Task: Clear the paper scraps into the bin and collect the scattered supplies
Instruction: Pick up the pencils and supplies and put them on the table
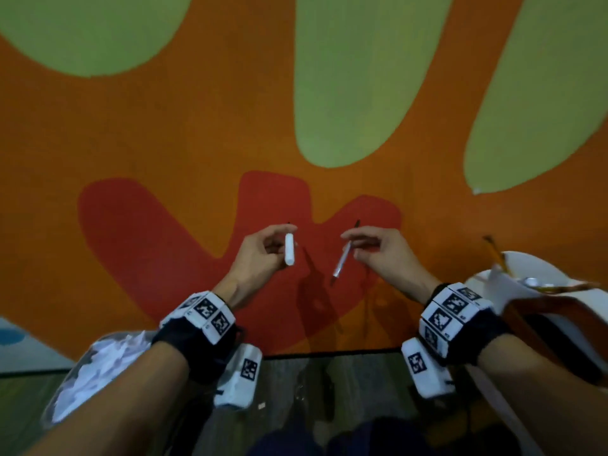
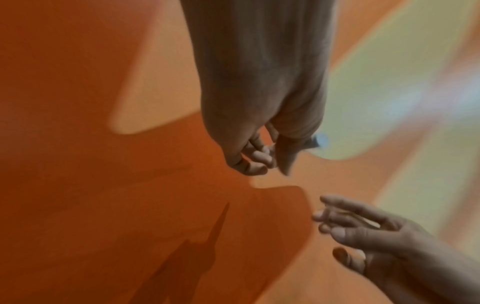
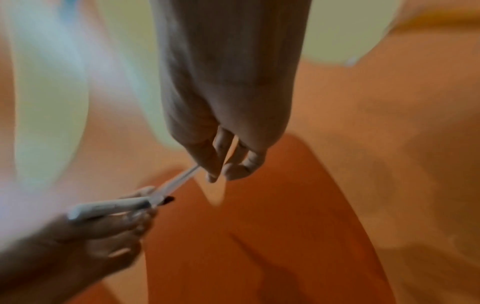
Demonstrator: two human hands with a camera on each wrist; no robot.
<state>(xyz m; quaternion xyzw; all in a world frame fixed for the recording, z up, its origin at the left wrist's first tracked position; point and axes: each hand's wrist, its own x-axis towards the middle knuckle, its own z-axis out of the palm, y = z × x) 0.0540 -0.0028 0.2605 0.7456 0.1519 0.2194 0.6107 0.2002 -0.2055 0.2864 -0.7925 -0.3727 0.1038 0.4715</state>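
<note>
One white marker cap [image 1: 289, 254] is pinched between the thumb and fingers of the left hand [image 1: 260, 253], held above the red patch of the orange, green and red rug [image 1: 230, 133]. Its long axis runs from 12 to 6 o'clock in the head view, nearly upright. One uncapped marker [image 1: 342, 258] is pinched by the right hand [image 1: 378, 255]; its long axis is tilted, the dark tip pointing to about 1 o'clock and the tail end to about 7 o'clock. The two hands are held apart, cap and marker near each other but not touching in the head view. In the right wrist view the marker [image 3: 179, 183] and cap [image 3: 109, 207] overlap; contact cannot be told there through the blur. At 8 o'clock one clear bin [image 1: 57, 403] holds crumpled white paper scraps [image 1: 108, 360]. At 3 o'clock one white tray [image 1: 539, 268] holds at least one pencil [image 1: 496, 255].
</note>
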